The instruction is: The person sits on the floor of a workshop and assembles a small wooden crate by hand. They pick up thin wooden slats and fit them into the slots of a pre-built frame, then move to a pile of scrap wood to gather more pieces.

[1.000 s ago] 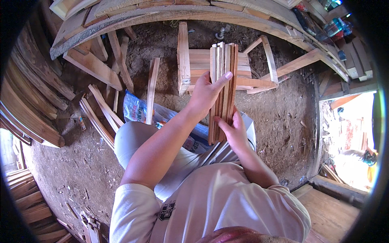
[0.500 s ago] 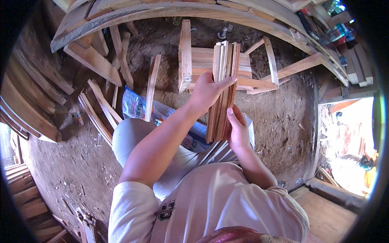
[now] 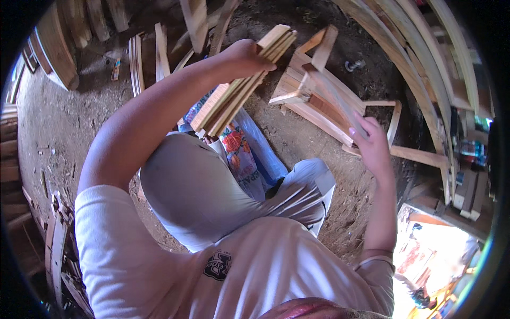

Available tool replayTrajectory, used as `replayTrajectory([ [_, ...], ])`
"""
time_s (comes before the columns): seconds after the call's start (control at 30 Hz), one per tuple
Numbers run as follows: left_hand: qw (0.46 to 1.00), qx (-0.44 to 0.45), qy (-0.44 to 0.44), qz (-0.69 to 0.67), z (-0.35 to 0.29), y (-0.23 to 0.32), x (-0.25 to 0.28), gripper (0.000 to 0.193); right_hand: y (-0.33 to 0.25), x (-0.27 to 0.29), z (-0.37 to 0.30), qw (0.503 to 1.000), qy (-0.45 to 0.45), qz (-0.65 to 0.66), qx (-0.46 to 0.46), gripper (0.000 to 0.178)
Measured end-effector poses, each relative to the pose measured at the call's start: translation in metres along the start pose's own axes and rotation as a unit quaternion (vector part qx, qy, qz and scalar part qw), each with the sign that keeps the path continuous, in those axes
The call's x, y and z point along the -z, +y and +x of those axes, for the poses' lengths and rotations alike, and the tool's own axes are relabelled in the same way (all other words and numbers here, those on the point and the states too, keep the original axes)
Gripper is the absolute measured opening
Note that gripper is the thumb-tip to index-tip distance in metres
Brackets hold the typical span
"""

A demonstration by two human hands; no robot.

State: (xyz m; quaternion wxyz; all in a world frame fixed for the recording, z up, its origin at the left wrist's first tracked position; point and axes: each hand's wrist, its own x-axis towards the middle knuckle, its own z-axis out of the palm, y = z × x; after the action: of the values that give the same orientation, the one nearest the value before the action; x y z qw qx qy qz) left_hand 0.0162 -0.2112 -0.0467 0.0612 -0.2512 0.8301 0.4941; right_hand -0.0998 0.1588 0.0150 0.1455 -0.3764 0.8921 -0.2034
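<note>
A bundle of several thin wooden slats (image 3: 228,103) is gripped by my left hand (image 3: 248,58), tilted above my knee. My fingers wrap over its upper part. Out to the right, my right hand (image 3: 372,142) is closed around the lower end of a single slat (image 3: 336,95), smeared by motion. That slat slants up and to the left, in front of a small wooden frame with a slatted panel (image 3: 300,87) on the dirt floor. I cannot tell whether the slat touches the frame.
A printed plastic sack (image 3: 244,159) lies between my legs. Loose wooden strips (image 3: 136,64) rest on the ground at the far left. Long curved-looking boards (image 3: 411,69) run along the right, and stacked timber (image 3: 56,50) stands at the upper left.
The view has swung to the right. My hands have parted: the left has carried the slat bundle leftward, and the right now holds one slat away from it, over the wooden frame.
</note>
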Motion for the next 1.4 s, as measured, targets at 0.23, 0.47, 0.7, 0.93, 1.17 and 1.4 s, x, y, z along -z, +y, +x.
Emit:
replayTrajectory([
  [0.23, 0.981, 0.091, 0.014, -0.171, 0.024, -0.118, -0.017, 0.045, -0.128, -0.030, 0.105, 0.916, -0.092, -0.351, 0.170, 0.023],
  [0.47, 0.890, 0.142, 0.028, -0.433, 0.056, -0.175, -0.091, 0.039, -0.080, -0.160, 0.198, 0.833, -0.207, -0.493, 0.144, 0.015],
  [0.7, 0.848, 0.118, 0.072, -0.511, 0.080, -0.188, -0.128, 0.034, -0.061, -0.180, 0.225, 0.853, -0.260, -0.444, 0.086, 0.018],
  [0.93, 0.865, 0.164, 0.029, -0.474, 0.094, -0.194, -0.135, 0.035, -0.065, -0.176, 0.228, 0.838, -0.312, -0.443, 0.066, 0.022],
  [1.17, 0.830, 0.176, -0.016, -0.530, 0.092, -0.186, -0.137, 0.044, -0.066, -0.175, 0.229, 0.810, -0.374, -0.449, 0.055, 0.022],
  [1.4, 0.849, 0.102, -0.041, -0.517, 0.089, -0.181, -0.167, 0.046, -0.078, -0.178, 0.261, 0.777, -0.476, -0.411, -0.038, 0.017],
])
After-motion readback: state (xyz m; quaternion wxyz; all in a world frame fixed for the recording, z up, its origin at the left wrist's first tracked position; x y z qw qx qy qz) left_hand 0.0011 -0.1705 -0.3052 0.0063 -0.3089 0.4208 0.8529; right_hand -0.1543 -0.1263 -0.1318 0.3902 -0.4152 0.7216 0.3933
